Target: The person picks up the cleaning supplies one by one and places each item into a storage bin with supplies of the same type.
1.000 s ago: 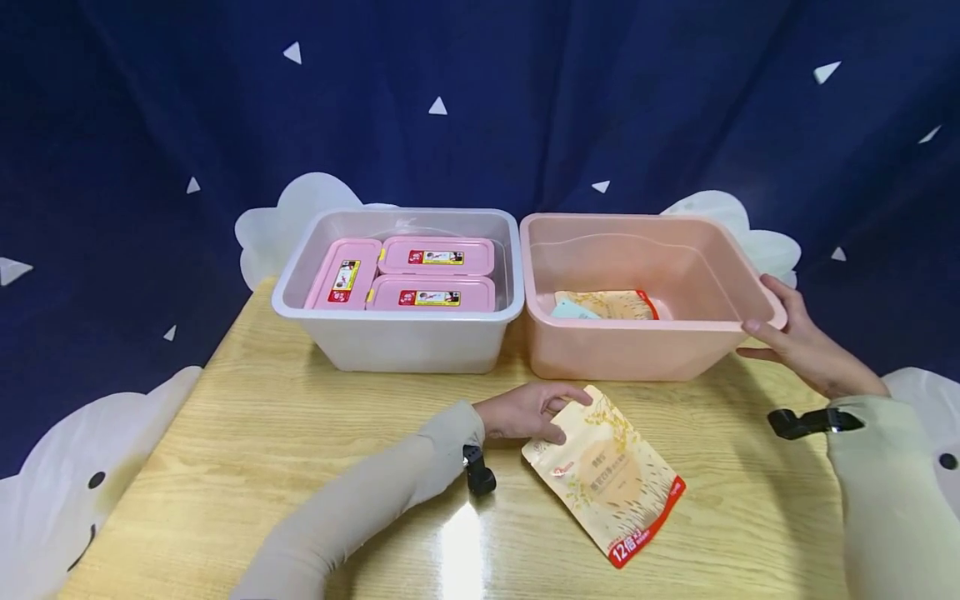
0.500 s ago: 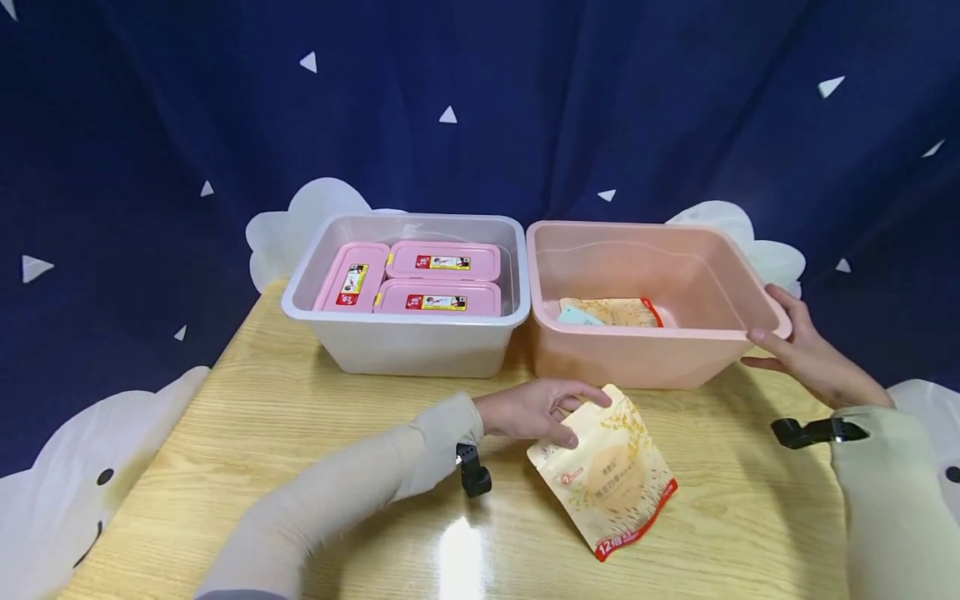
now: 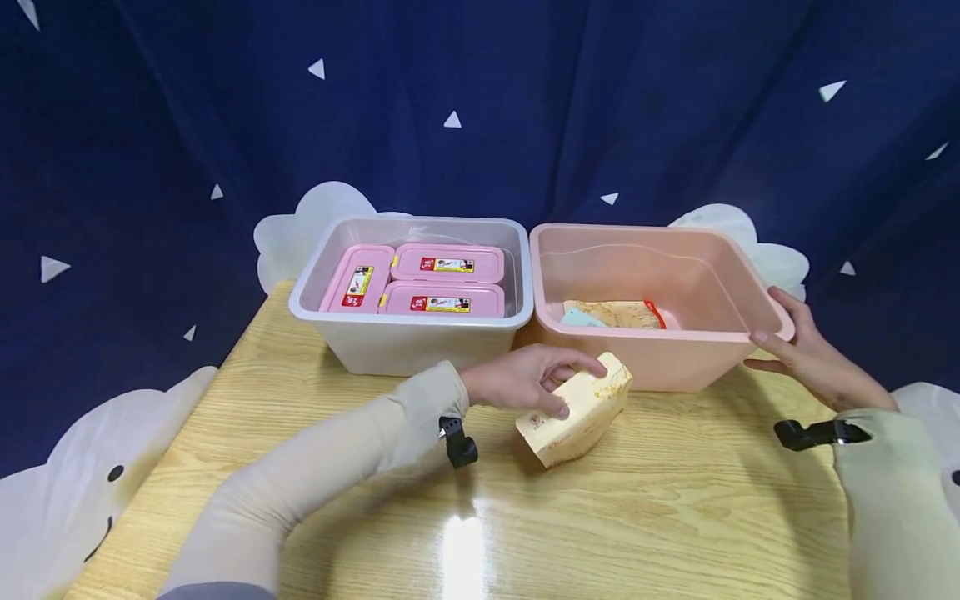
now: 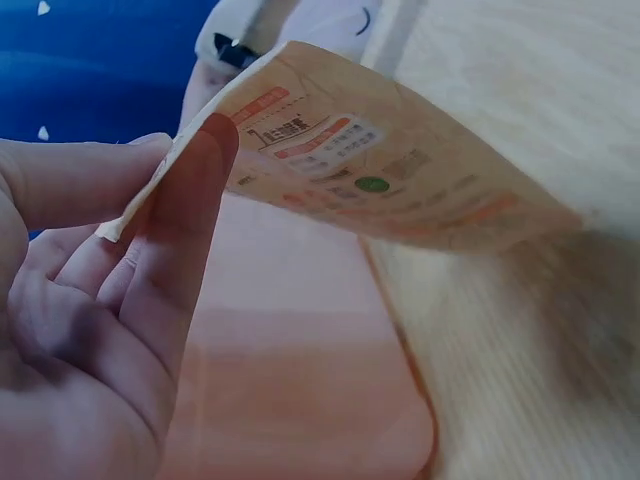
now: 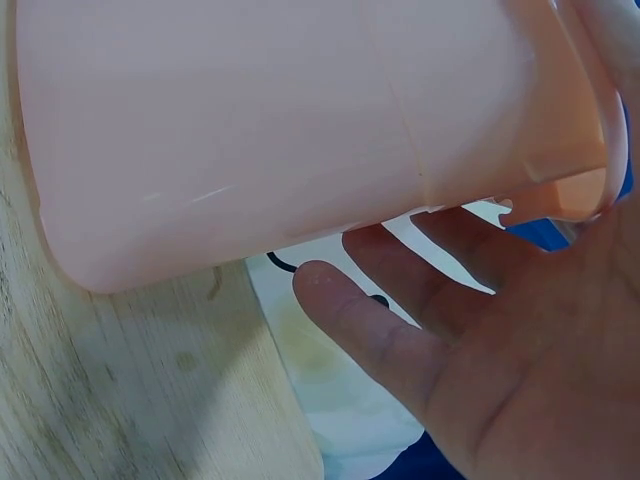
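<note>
My left hand (image 3: 517, 379) pinches the top edge of a cream food pouch (image 3: 573, 412), thumb on one side and fingers on the other. Held in front of the pink bin, the pouch is tilted so its printed front is mostly turned away in the head view. In the left wrist view its printed back (image 4: 370, 165) curves outward from my fingers. My right hand (image 3: 813, 358) holds the right end of the pink plastic bin (image 3: 637, 354) at its rim, with fingers (image 5: 390, 320) along the outer wall. Inside that bin lie another cream pouch (image 3: 622, 314) and a pale blue item (image 3: 581, 317).
Left of the pink bin, right beside it, stands a grey-white bin (image 3: 408, 346) holding three pink lidded boxes (image 3: 447, 262). Both are on a wooden table (image 3: 600, 533). A dark blue curtain (image 3: 487, 100) with white shapes hangs behind.
My left hand has raised the pouch from lying on the table and tipped it, bringing it closer to the pink bin's front. My right hand stays at the bin's rim.
</note>
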`<state>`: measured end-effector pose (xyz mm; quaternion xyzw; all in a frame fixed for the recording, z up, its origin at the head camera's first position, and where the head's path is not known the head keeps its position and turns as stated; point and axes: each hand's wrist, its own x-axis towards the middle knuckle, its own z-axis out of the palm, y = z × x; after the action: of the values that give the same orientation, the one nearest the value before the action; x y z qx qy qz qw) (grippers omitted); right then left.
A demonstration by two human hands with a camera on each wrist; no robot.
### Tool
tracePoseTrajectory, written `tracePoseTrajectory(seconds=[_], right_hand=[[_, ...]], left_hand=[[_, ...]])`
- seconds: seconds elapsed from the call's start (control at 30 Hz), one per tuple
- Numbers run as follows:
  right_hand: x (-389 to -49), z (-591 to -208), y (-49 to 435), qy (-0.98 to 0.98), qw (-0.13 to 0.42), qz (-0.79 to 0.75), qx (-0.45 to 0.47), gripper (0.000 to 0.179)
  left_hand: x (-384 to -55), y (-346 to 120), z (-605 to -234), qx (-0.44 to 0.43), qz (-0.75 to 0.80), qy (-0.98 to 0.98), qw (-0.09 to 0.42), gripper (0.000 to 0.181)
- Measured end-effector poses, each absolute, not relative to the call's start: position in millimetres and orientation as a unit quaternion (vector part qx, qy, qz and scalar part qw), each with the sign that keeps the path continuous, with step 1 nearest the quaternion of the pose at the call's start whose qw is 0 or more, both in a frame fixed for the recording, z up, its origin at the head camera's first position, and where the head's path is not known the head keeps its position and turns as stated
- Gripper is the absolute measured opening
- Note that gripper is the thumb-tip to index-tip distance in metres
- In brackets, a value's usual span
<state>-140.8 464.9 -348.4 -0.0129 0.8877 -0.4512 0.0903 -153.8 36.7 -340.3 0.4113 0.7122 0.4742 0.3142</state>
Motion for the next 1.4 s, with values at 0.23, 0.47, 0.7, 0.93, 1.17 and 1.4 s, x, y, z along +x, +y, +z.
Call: tracePoseTrajectory(seconds=[0.23,0.47,0.7,0.93,1.17,1.4], right_hand=[[-142,-351,465,0.887,0.088,-0.453,-0.015,0.082],[-140,-348,465,0.892,0.091,-0.443,-0.003,0.084],[-138,-346,463,0.895,0.102,-0.435,0.003,0.085],[-140,-348,465,0.893,0.095,-0.439,-0.004,0.084],[-132,-351,468,0.886,0.083,-0.457,-0.006,0.082],[-127,-349,465,0.891,0.090,-0.444,0.004,0.083]], left_hand=[[-163,33,-330,0.405,0.495,0.700,0.318,0.066],[-182,28,-287,0.383,0.534,0.672,0.342,0.069],[-203,14,-242,0.400,0.534,0.669,0.326,0.069],[-216,16,-204,0.374,0.554,0.665,0.332,0.070],[-239,31,-181,0.372,0.562,0.668,0.316,0.068],[-249,43,-184,0.361,0.588,0.660,0.297,0.067]])
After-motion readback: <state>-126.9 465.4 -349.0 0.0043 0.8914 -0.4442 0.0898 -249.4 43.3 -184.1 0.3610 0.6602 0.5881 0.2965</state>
